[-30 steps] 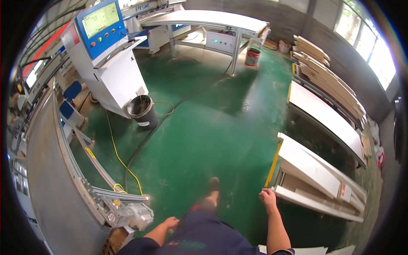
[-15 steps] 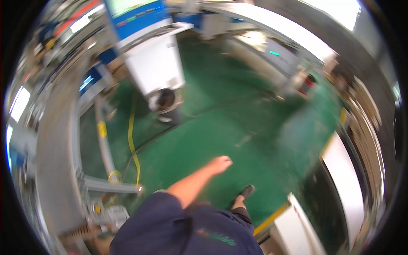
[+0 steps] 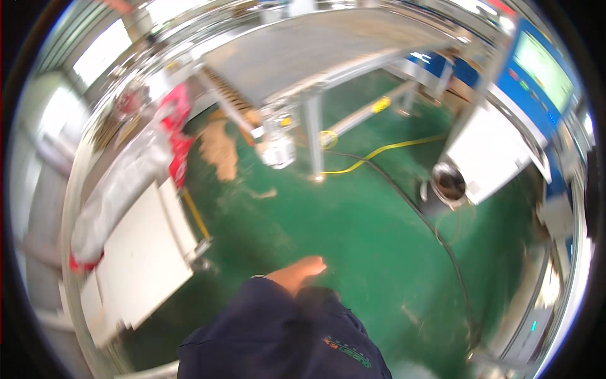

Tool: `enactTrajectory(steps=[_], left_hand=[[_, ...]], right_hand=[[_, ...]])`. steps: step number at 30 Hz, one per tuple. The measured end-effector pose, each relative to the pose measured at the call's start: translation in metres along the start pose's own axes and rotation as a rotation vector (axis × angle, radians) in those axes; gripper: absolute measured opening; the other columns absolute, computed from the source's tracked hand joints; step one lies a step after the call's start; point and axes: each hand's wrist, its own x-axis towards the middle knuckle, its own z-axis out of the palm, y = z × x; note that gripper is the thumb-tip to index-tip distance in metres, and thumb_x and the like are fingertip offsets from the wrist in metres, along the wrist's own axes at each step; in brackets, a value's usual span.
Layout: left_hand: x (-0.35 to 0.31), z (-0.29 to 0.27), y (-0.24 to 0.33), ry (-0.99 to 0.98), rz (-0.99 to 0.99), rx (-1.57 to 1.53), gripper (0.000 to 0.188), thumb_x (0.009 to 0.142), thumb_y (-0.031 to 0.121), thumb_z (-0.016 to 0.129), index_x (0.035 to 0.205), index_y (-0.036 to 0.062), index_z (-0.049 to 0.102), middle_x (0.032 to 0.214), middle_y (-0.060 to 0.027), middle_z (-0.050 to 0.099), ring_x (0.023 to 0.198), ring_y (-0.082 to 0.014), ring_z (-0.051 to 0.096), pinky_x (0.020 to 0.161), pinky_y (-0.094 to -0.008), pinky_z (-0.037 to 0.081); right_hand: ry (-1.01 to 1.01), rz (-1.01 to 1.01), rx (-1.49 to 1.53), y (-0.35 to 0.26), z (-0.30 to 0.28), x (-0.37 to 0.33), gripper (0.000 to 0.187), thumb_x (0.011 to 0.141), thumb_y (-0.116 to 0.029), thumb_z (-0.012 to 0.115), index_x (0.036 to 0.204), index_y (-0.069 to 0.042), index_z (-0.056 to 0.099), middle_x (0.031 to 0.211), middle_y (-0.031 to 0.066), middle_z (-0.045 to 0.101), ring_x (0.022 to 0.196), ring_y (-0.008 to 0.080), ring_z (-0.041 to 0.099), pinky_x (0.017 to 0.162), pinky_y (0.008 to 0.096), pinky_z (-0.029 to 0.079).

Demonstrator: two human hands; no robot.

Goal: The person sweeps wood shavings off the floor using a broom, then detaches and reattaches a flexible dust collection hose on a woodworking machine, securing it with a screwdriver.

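Observation:
My left hand (image 3: pixel 307 268) hangs in front of my body above the green floor (image 3: pixel 353 234). Its fingers look loosely curled together, a little smeared by motion, and nothing shows in them. It touches nothing. The dark blue sleeve (image 3: pixel 252 309) covers the upper part of that arm. Outside the picture is my right hand.
Ahead stands a grey-topped machine table (image 3: pixel 297 47) on metal legs. A white cabinet (image 3: pixel 489 151) with a blue screen panel is at right, beside a round bin (image 3: pixel 449 183). A black cable (image 3: pixel 404 192) crosses the floor. White boards (image 3: pixel 145 252) stand at left.
My view has swung left: the cabinet and bin shifted from upper left to the right, and the machine table now lies ahead. My left hand stays low before me; my foot is out of sight.

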Motion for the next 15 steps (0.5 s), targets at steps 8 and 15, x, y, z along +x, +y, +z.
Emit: enactTrajectory(steps=[8,15], left_hand=[[-0.092,0.092,-0.218,-0.222,-0.078,0.283,0.028,0.080,0.023,0.059,0.100,0.0076,0.071,0.089,-0.0229,0.068,0.086,-0.0382,0.066,0.072,-0.0459,0.052],[-0.108,0.062,-0.302,0.029,-0.250,-0.382,0.029,0.085,0.032,0.056,0.084,0.0053,0.067,0.076,-0.0152,0.066,0.068,-0.0264,0.064,0.063,-0.0395,0.051]], right_hand=[[-0.381,0.030,-0.129,-0.049,0.163,0.026,0.010,0.088,-0.014,0.052,0.095,-0.011,0.059,0.062,0.0044,0.049,0.046,0.0140,0.043,0.035,0.0286,0.030],[-0.929,-0.398,-0.808,0.015,0.436,-0.172,0.029,0.087,-0.013,0.057,0.113,0.000,0.058,0.084,0.0115,0.065,0.068,0.0183,0.063,0.059,0.0294,0.050]])
